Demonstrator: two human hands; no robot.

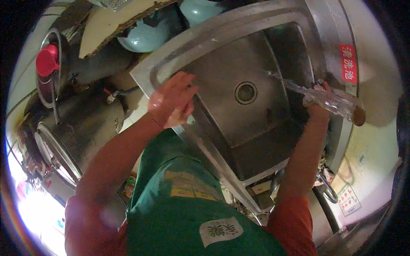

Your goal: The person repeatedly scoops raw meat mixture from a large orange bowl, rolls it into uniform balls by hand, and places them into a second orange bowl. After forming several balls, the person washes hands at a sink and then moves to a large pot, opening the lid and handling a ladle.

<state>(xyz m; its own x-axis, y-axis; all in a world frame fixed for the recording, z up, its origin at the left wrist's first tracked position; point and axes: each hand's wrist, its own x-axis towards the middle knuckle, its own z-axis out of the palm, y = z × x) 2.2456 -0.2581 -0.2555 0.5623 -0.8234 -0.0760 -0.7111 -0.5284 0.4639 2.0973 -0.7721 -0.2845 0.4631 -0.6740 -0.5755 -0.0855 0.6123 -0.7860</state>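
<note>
In front of me is a stainless steel sink (205, 51), its basin showing a round drain (246, 93). My left hand (173, 100) is over the sink's left rim, looking wet, with its fingers bent; the inside of the palm is hidden. At the right side of the basin, my right hand (315, 94) is partly covered by a clear, glossy streak (333, 100) that looks like running water. This streak slants from a rounded brownish end (359, 116) into the basin. Whether my right fingers grip anything there cannot be made out.
Pale blue bowls (144, 36) sit beyond the sink's far left corner, near a broken-edged board (105, 27). On the left, a red plastic scoop (47, 60) rests in a round metal vessel (40, 88). A red label (348, 63) with writing is at the sink's right edge.
</note>
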